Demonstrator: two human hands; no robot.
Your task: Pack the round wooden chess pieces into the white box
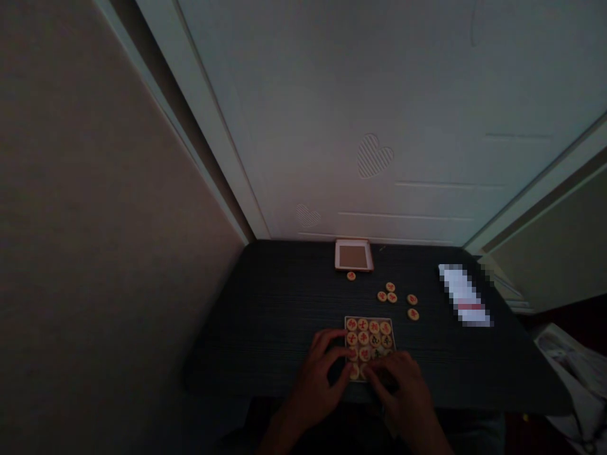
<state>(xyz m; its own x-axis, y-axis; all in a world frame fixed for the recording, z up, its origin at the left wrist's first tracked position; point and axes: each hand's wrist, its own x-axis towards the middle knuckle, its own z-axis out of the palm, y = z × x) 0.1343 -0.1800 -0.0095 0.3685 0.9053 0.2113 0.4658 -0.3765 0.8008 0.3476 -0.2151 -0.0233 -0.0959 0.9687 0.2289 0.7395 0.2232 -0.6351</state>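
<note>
Near the table's front edge lies a shallow square box (370,318) with rows of round Chinese chess pieces (363,325), most with red characters and some with dark ones. My left hand (317,376) rests at the box's left side, fingers apart, fingertips touching its edge and the leftmost pieces. Over the lower right part of the box, my right hand (403,379) has thumb and fingers pinched together on a chess piece (364,371) in the front row. This hand hides the pieces at the front right corner.
An open box lid (353,257) lies at the back of the dark table (275,303), against a white door (303,126). Several loose chess pieces (391,297) lie beyond the box and to its right. A blurred white object (465,297) lies at the right.
</note>
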